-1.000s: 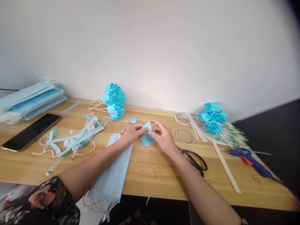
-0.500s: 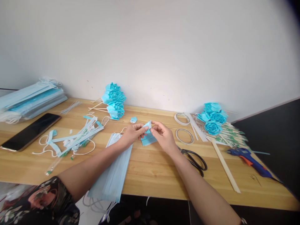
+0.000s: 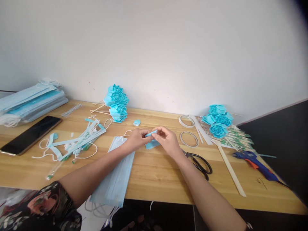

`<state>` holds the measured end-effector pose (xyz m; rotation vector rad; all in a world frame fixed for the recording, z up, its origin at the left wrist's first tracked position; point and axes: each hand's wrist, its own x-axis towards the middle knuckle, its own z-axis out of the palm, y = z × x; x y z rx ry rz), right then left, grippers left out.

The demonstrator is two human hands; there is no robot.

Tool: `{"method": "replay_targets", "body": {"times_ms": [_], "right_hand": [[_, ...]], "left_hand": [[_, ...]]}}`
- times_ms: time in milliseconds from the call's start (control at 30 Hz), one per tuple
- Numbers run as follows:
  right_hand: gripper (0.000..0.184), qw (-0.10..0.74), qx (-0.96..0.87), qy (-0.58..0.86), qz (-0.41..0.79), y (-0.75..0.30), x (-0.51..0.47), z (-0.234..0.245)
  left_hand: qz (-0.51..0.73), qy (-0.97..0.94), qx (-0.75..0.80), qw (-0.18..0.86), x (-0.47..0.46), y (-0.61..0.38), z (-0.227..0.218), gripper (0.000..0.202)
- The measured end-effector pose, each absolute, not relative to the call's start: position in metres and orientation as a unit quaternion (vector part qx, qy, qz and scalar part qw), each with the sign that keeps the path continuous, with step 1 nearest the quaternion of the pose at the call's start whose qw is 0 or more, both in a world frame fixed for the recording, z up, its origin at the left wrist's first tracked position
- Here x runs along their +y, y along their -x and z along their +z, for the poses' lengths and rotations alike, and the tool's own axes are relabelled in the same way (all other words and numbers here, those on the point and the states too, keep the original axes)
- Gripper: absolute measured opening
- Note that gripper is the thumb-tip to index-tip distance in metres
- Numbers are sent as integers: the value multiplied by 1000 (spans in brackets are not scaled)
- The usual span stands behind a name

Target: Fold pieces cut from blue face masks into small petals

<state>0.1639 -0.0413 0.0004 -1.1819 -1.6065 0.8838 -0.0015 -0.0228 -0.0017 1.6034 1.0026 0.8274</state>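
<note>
Between my two hands is a small piece of blue mask fabric [image 3: 151,133], folded and pinched at both ends. My left hand [image 3: 137,140] grips its left side, thumb and fingers pressed together. On the right side, my right hand [image 3: 166,140] pinches it the same way. More blue fabric [image 3: 153,144] lies just beneath the fingers, partly hidden by them. A light blue face mask [image 3: 115,176] lies under my left forearm and hangs over the table's front edge. Black-handled scissors [image 3: 199,163] lie by my right forearm, their blades mostly hidden.
Blue fabric roses [image 3: 117,103] lie at the back, and more roses [image 3: 218,121] sit at the right. Left are stacked masks [image 3: 31,101], a phone [image 3: 31,134] and cut strips with loops [image 3: 79,141]. Right are tape rolls [image 3: 189,139], wooden sticks [image 3: 238,138] and a glue gun [image 3: 257,165].
The blue fabric piece stood up at an angle with a pale corner showing; now it is folded lower and flatter between my fingers. My hands have stayed in nearly the same place.
</note>
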Motion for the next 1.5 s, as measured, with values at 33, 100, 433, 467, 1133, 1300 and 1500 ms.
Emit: {"method": "replay_targets", "body": {"times_ms": [33, 100, 433, 467, 1133, 1300, 1500], "right_hand": [[17, 461, -656, 484, 351, -164, -41, 0], [15, 464, -659, 488, 335, -164, -42, 0], [12, 467, -738, 463, 155, -168, -43, 6], [14, 462, -751, 452, 135, -169, -42, 6], [29, 472, -805, 356, 40, -174, -38, 4], [29, 468, -804, 364, 47, -173, -39, 4], [27, 466, -766, 415, 154, -172, -41, 2]], "left_hand": [[340, -680, 415, 500, -23, 1, -2, 31], [338, -693, 409, 488, -23, 2, -3, 31], [333, -620, 383, 598, -21, 2, -2, 33], [332, -609, 381, 611, -21, 2, -1, 35], [344, -540, 360, 679, -20, 5, 1, 42], [349, -536, 360, 680, -21, 5, 4, 44], [364, -546, 368, 659, -22, 5, 7, 43]]}}
